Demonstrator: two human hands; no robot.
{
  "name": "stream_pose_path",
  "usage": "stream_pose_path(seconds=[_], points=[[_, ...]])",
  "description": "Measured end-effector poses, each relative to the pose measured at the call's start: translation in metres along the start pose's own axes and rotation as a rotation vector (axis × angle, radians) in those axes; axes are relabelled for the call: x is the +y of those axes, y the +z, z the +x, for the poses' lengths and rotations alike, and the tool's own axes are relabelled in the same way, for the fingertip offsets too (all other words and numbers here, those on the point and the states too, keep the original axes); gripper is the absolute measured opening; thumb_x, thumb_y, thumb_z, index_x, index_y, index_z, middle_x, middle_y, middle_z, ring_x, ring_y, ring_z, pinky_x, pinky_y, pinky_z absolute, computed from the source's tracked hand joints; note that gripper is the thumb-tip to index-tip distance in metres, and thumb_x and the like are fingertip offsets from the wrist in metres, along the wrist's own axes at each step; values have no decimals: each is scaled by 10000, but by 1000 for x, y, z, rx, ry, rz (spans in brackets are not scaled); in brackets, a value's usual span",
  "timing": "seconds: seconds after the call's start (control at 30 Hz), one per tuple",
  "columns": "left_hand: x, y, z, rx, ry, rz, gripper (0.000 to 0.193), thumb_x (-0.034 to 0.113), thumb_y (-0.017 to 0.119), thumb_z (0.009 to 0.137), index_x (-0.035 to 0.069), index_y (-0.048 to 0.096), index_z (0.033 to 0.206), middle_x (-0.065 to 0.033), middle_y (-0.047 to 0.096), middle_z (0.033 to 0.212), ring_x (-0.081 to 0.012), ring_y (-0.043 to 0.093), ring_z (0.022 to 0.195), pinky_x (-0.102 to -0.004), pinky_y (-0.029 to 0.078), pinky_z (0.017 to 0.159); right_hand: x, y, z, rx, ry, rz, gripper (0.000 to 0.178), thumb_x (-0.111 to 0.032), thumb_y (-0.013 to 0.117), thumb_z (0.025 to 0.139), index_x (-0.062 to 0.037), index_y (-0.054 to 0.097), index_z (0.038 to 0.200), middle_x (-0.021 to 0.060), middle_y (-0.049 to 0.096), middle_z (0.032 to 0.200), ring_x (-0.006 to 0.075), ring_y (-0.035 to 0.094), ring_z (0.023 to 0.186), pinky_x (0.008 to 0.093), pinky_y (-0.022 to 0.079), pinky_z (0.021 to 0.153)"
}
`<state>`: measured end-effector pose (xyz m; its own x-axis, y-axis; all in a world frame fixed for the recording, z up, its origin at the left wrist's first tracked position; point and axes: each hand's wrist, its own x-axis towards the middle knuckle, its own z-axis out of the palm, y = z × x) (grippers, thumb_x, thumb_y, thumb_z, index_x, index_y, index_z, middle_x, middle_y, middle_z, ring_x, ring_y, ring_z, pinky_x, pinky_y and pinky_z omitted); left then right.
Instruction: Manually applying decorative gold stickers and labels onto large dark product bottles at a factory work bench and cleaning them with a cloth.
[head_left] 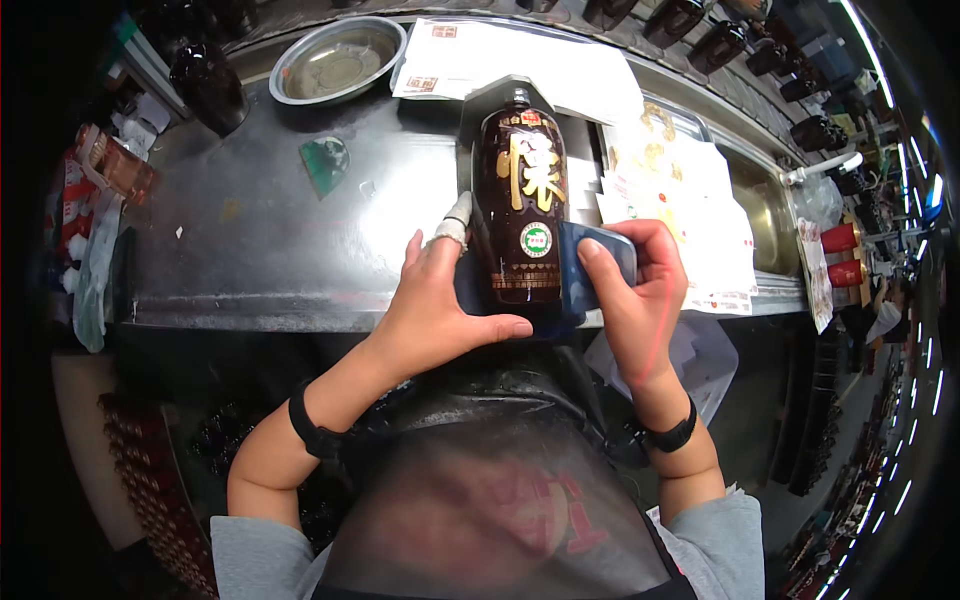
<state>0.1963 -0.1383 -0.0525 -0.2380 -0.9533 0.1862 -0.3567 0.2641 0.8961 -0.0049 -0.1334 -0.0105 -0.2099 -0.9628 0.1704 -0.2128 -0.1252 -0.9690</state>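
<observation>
A dark brown bottle (pixel 520 270) with gold lettering and a round green-and-white label lies on its back in a dark cradle (pixel 508 87), its neck pointing away from me. My left hand (pixel 432 300) spans the bottle's lower left corner; the index finger, in a pale finger cover, runs along its side and the thumb lies across the base end. Pinched between thumb and fingers of my right hand (pixel 645 290) is a flat blue scraper (pixel 612 258), its edge against the bottle's lower right side. The scraper hides part of that side.
On the metal table (pixel 250 270) stand a round metal basin (pixel 340 62) and a green scrap (pixel 325 166). Printed white sheets (pixel 690 205) lie to the right and behind. Dark bottles (pixel 208 88) stand at the far left; more line the back. A translucent bin (pixel 705 360) sits below the table edge.
</observation>
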Motion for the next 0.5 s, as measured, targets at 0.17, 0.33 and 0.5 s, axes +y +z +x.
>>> stream_pose_path(seconds=[0.17, 0.33, 0.5], points=[[0, 9, 6, -62, -27, 115, 809, 292, 871, 638, -65, 522, 1274, -224, 626, 1220, -399, 549, 1253, -599, 233, 1160, 15, -10, 0, 130, -65, -308, 174, 3, 730, 844, -13, 602, 960, 27, 597, 838, 84, 535, 756, 240, 463, 690], [1, 11, 3, 140, 227, 317, 729, 237, 851, 600, -98, 598, 1196, -249, 657, 1194, -391, 548, 1281, -598, 275, 1145, 10, 12, -29, -55, -634, -395, 307, 74, 774, 678, -12, 676, 956, 76, 587, 779, 218, 566, 673, 306, 446, 596], [-5, 9, 5, 170, 313, 360, 704, 225, 826, 631, -107, 593, 1207, -236, 679, 1139, -394, 550, 1274, -599, 297, 1133, 4, 17, -33, -374, -755, -256, 410, 85, 793, 611, -13, 704, 1000, 75, 602, 784, 241, 585, 682, 343, 466, 596]])
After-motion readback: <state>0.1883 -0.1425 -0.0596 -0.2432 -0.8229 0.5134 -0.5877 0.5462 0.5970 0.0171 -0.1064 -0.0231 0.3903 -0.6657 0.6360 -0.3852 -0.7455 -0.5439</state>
